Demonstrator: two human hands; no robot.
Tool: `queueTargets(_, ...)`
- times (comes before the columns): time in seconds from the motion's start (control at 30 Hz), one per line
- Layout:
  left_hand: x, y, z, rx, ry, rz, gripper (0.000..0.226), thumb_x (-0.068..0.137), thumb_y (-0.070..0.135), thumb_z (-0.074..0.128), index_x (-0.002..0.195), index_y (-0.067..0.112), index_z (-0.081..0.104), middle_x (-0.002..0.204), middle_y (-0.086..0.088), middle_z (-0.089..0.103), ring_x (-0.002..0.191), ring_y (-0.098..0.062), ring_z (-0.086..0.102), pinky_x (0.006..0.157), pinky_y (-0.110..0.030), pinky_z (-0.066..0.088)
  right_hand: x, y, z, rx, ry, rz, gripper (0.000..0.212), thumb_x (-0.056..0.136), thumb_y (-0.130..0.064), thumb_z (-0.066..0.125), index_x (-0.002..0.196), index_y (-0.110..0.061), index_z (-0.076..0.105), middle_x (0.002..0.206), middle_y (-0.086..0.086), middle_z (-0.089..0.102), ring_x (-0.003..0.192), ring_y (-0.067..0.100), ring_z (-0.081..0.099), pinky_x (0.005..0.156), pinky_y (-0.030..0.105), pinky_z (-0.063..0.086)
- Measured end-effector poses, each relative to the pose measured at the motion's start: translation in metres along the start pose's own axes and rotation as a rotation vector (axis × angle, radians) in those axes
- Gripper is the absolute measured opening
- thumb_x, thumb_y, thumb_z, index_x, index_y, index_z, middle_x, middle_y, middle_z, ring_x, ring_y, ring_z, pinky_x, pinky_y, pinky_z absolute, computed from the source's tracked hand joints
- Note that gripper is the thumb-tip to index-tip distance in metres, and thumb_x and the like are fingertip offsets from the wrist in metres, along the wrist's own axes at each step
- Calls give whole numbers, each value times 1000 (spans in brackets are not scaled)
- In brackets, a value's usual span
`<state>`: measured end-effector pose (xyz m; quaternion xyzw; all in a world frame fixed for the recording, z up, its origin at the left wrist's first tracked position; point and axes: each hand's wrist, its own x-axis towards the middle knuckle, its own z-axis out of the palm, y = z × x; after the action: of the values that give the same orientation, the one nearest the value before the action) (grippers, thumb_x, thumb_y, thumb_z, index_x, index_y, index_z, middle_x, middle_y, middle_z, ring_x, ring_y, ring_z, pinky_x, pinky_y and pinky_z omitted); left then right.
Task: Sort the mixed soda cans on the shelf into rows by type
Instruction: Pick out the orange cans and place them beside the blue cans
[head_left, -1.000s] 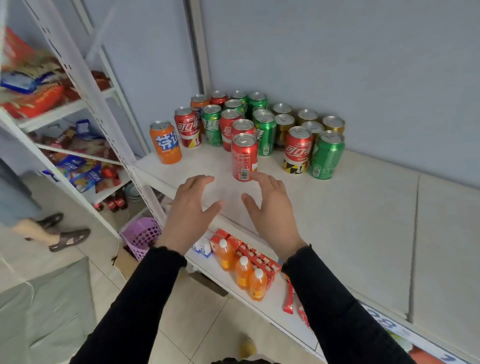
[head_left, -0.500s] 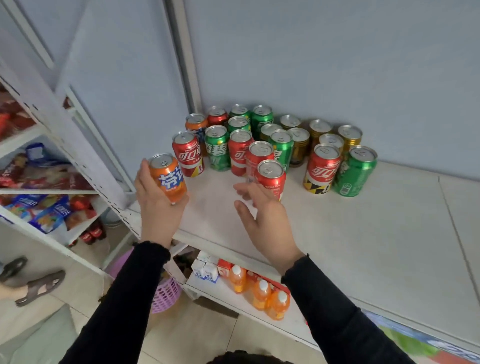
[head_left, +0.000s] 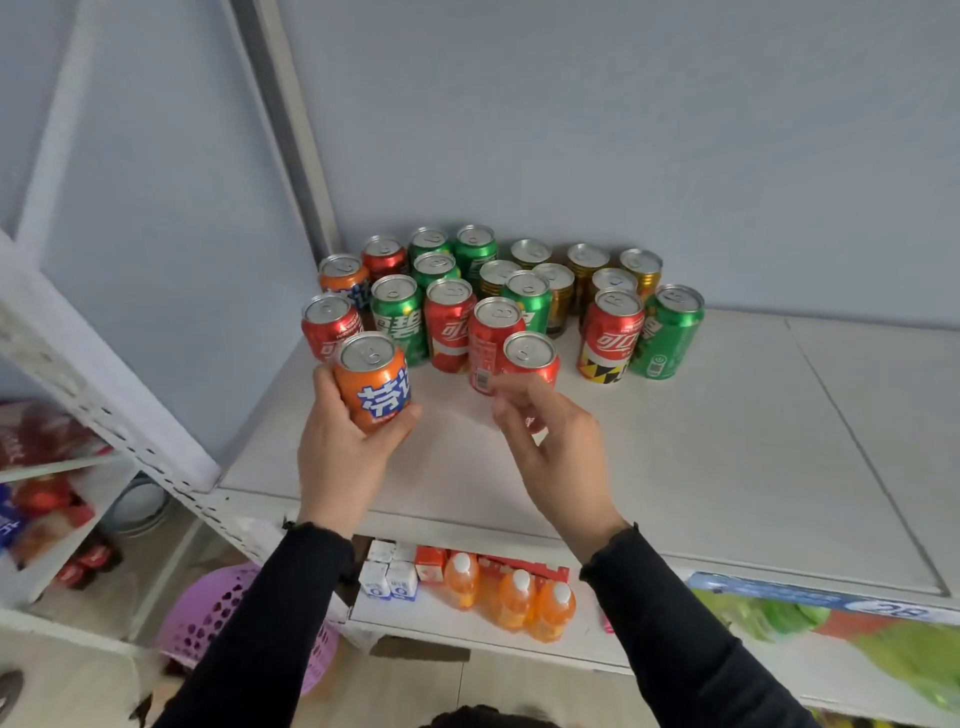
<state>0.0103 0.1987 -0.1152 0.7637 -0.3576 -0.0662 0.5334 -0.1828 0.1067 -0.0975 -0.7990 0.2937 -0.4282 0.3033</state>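
Our left hand (head_left: 340, 457) has its fingers wrapped around an orange can (head_left: 375, 380), which it holds upright, apparently just off the shelf (head_left: 727, 467) and in front of the left end of the can cluster. Our right hand (head_left: 558, 457) is at the nearest red can (head_left: 530, 358), fingers curled toward its lower body; they hide the contact, so we cannot tell whether the grip has closed or the fingers only brush it.

Taking the orange can as our landmark: just behind it, at the cluster's left edge, stands another red can (head_left: 330, 325), and farther back a second orange can (head_left: 343, 278). To its right and behind run green and red cans mixed together. Well to the right and back sit the gold cans (head_left: 587, 270), already fairly bunched, with a red-and-yellow can (head_left: 610, 338) and a green can (head_left: 670, 332) in front of them.

We judge the sorting barely begun. No clean row of one type shows yet. The wide bare shelf to the right of the orange can looks like the natural room for laying rows out.
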Motion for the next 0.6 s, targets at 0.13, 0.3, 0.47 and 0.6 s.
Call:
queueTargets(0.13, -3, 28, 7, -124, -49, 119, 77, 69, 49, 87, 131, 37, 42, 119, 14, 66, 106, -12, 68, 91, -46, 56, 0, -2, -13, 0, 90, 7, 11, 98, -18, 61, 106, -25, 66, 80, -20, 64, 72, 8, 59, 62, 25, 48)
queueTargets(0.3, 4, 63, 11, -258, -131, 181, 76, 74, 42, 86, 135, 32, 42, 124, 13, 64, 111, -5, 66, 91, -28, 55, 15, -16, -25, 116, 56, 30, 17, 98, -21, 63, 115, -21, 65, 85, -13, 69, 76, 12, 64, 64, 21, 49)
queueTargets(0.47, 11, 80, 8, -401, -277, 145, 64, 78, 10, 84, 128, 29, 47, 115, 16, 69, 108, -6, 68, 90, -33, 58, 38, -33, -6, 201, -283, 23, 67, 91, -12, 69, 150, -16, 39, 137, -5, 59, 120, 8, 61, 100, 32, 53)
queueTargets(0.6, 22, 85, -1, -477, -333, 118, 66, 79, -2, 80, 131, 23, 47, 118, 1, 70, 107, -13, 70, 83, -24, 56, 50, -33, 3, 341, -428, 74, 92, 84, -12, 75, 157, -27, 22, 145, -4, 53, 131, 17, 55, 108, 45, 47)
